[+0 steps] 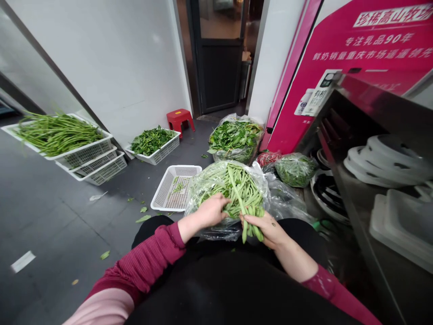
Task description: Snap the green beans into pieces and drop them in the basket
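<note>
A large clear plastic bag (196, 192) full of green beans (243, 180) lies open in front of my knees. My right hand (267, 228) is wrapped round a bunch of beans at the bag's near right edge, their ends poking out below the fingers. To its left, my left hand (214, 210) is over the beans with its fingers curled and thumb and forefinger a little apart; nothing is visible between them. Just left of the bag sits a white perforated basket (162, 192) with a few bean pieces inside.
Stacked white baskets (98, 151) of long green stems stand at left. Behind are a basket of leaves (165, 149), a red stool (179, 118) and a bag of leafy greens (237, 135). A metal shelf (355, 198) with dishes borders the right side.
</note>
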### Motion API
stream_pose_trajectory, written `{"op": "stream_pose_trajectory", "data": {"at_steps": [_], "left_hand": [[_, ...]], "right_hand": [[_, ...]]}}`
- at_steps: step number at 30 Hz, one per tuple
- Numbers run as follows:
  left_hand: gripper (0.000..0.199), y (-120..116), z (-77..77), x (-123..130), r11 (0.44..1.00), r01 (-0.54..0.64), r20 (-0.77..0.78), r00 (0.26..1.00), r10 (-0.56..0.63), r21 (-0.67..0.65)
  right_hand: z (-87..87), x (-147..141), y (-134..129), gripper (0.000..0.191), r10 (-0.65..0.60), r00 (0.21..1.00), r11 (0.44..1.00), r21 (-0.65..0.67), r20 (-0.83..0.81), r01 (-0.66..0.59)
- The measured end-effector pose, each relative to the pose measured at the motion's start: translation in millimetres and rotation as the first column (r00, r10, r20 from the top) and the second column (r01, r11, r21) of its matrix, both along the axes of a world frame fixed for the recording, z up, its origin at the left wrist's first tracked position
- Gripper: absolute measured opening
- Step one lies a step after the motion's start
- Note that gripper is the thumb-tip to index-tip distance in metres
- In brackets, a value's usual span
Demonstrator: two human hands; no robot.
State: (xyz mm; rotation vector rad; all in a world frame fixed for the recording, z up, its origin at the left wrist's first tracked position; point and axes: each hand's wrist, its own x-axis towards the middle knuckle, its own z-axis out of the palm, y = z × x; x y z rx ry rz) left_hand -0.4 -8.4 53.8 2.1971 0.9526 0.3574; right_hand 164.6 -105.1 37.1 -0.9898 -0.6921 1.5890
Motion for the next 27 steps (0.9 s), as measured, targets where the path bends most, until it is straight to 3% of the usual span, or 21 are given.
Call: {"op": "stream_pose_trajectory", "data": {"at_steps": [2,4,6,7,8,10,15,19,21,23,27], "left_hand": [[0.042,16,11.7,1,0.956,-0.003,0.189,0.98,0.061,-0.292],[0.044,24,19.5,4,0.777,0.132,0.35,0.929,0.119,-0.615],[0.041,25,20.9,9,0.582,0.263,0.458,0.862,0.215,-0.769],[0.038,24,19.5,11,0.534,0.293,0.489,0.829,0.272,-0.793],[0.033,23,17.1,14,0.519,0.297,0.508,0.796,0.328,-0.801],[0.026,22,11.4,18,0.547,0.258,0.52,0.754,0.401,-0.796],[0.026,12,11.4,19,0.703,0.073,0.504,0.75,0.429,-0.707],[0.025,-19,32.0,14,0.894,-0.099,0.461,0.829,0.318,-0.437],[0.026,-34,40.8,13,0.938,-0.101,0.432,0.868,0.247,-0.332],[0.027,-40,42.7,14,0.91,-0.057,0.404,0.884,0.238,-0.41],[0.032,-29,23.7,22,0.673,0.071,0.335,0.903,0.271,-0.736]], "right_hand": [[0.7,5,0,0.022,0.087,0.984,0.995,-0.043,-0.156,-0.095],[-2.0,6,1,0.024,0.155,0.946,0.983,-0.053,-0.286,-0.178],[-6.0,6,1,0.022,0.186,0.911,0.973,-0.059,-0.368,-0.222],[-8.0,5,0,0.021,0.188,0.9,0.97,-0.07,-0.394,-0.233],[-9.7,4,0,0.021,0.186,0.891,0.967,-0.085,-0.415,-0.241],[-11.8,2,-1,0.02,0.181,0.876,0.961,-0.107,-0.447,-0.253],[-16.3,-1,2,0.016,0.092,0.889,0.971,-0.156,-0.448,-0.179],[-30.0,3,11,0.017,-0.16,0.931,0.968,-0.238,-0.328,0.082],[-36.7,7,16,0.017,-0.303,0.917,0.931,-0.285,-0.258,0.227],[-39.0,8,18,0.015,-0.319,0.912,0.918,-0.323,-0.259,0.23],[-31.7,3,13,0.019,-0.007,0.938,0.938,-0.327,-0.348,-0.114]]}}
